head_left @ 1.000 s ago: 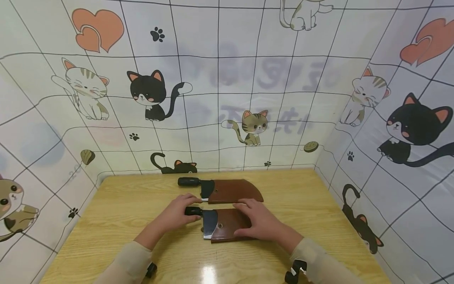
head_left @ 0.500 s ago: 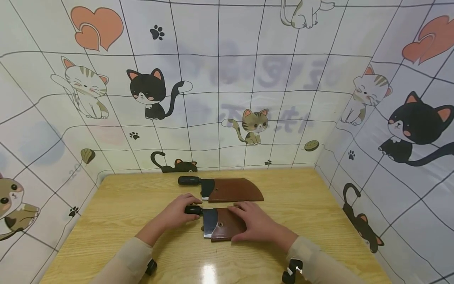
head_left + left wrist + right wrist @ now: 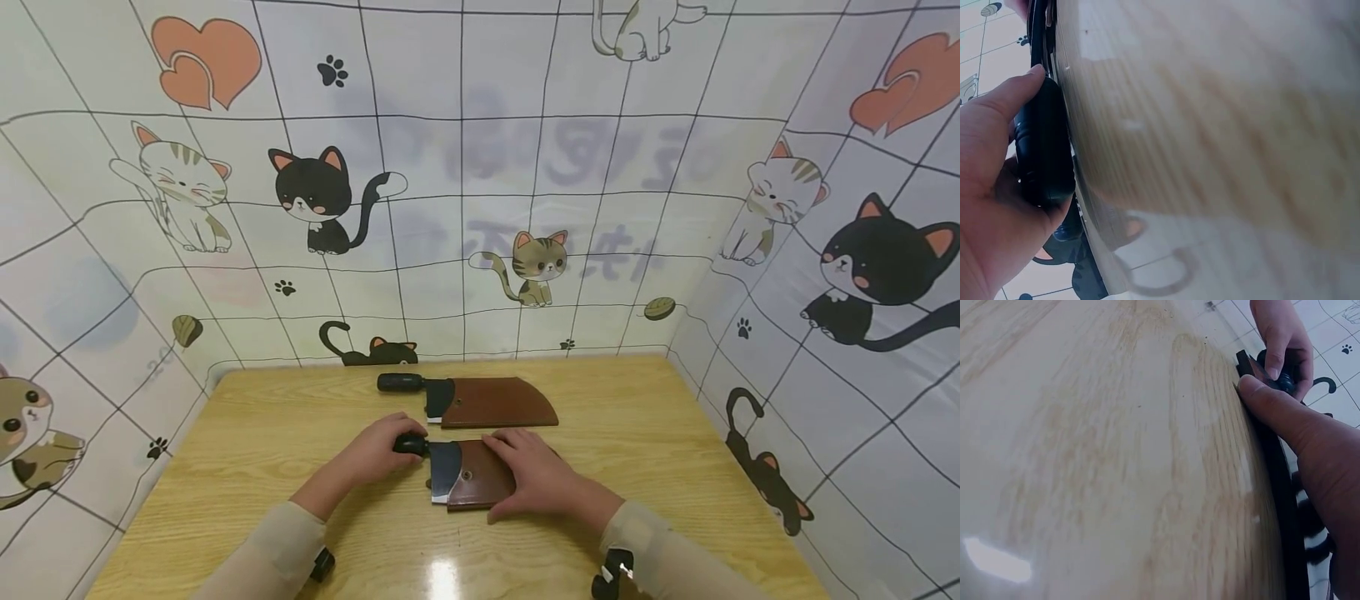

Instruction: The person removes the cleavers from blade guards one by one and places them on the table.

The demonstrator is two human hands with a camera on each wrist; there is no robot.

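Observation:
In the head view a cleaver lies on the wooden table, its steel blade partly covered by a brown leather sheath. My left hand holds the cleaver's black handle; the left wrist view shows the thumb along that handle. Over the sheath's right part lies my right hand, gripping it across its width, thumb at the near edge and fingers at the far edge. The right hand hides the sheath's right end. From the right wrist, the thumb presses the sheath's edge.
Behind, a second, longer cleaver lies parallel, in a brown sheath with its black handle leftward. The wooden table meets cat-printed curtains at the back and both sides. Each wrist carries a small black mount.
My right hand has slid a little left along the sheath, its thumb now at the near edge. The left fingers have moved slightly on the handle. Both cleavers stay in place.

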